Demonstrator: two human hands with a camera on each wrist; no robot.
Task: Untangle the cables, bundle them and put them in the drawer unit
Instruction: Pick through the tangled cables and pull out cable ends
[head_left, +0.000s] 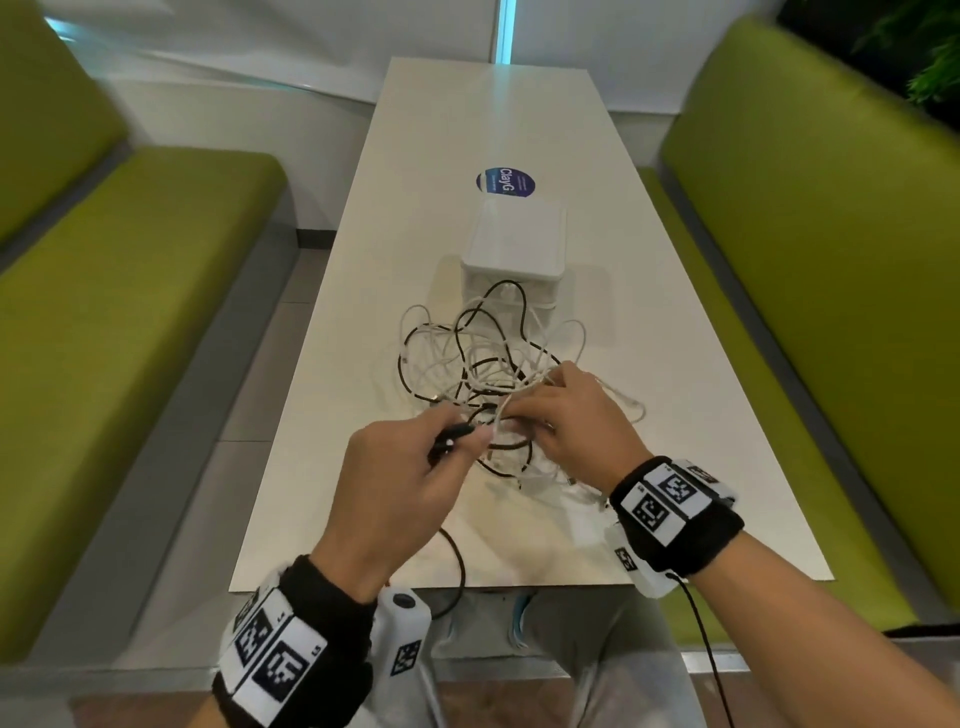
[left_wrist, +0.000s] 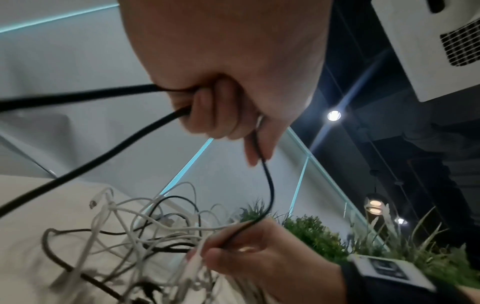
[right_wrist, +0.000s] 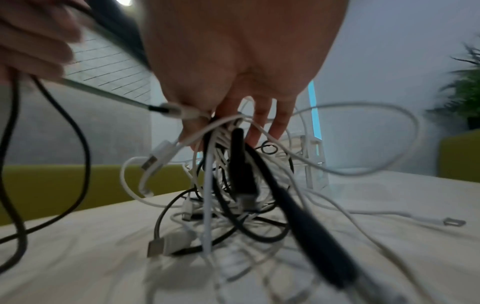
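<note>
The left hand (head_left: 400, 467) is gripping a black cable (left_wrist: 85, 131) while the right hand (head_left: 566, 415) is clutching the white strands (head_left: 441, 358) at twelve o'clock; pulling hard is risking tighter knots and dragging the heap off the table (head_left: 675, 415)

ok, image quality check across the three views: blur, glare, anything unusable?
Head: mostly sharp, mild motion blur at the edges, soft glare on the table. Left wrist: left hand close and soft, black cable smeared, ceiling lamp flaring. Right wrist: worst, with right hand and cable tangle heavily blurred and the near foreground out of focus.
</note>
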